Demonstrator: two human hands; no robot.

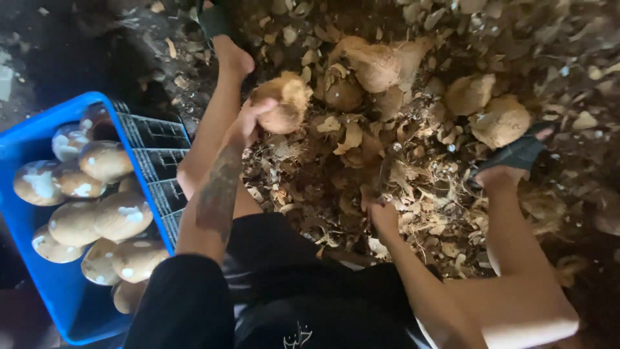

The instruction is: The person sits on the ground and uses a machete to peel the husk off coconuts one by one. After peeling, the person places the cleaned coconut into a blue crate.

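Note:
My left hand [248,119] grips a brown, partly husked coconut [284,102] and holds it above a heap of husk scraps. The tattooed forearm runs down from it toward my lap. My right hand [385,216] is closed low over the scraps, around what looks like a dark, narrow tool [379,181] standing up from the heap; its shape is hard to make out. Several more husked coconuts [500,121] lie on the far side of the heap.
A blue plastic crate [61,284] at my left holds several pale peeled coconuts [103,216]. My bare legs stretch out on both sides, with sandalled feet at the top [223,39] and right [516,158]. Husk scraps [426,213] cover the dark ground.

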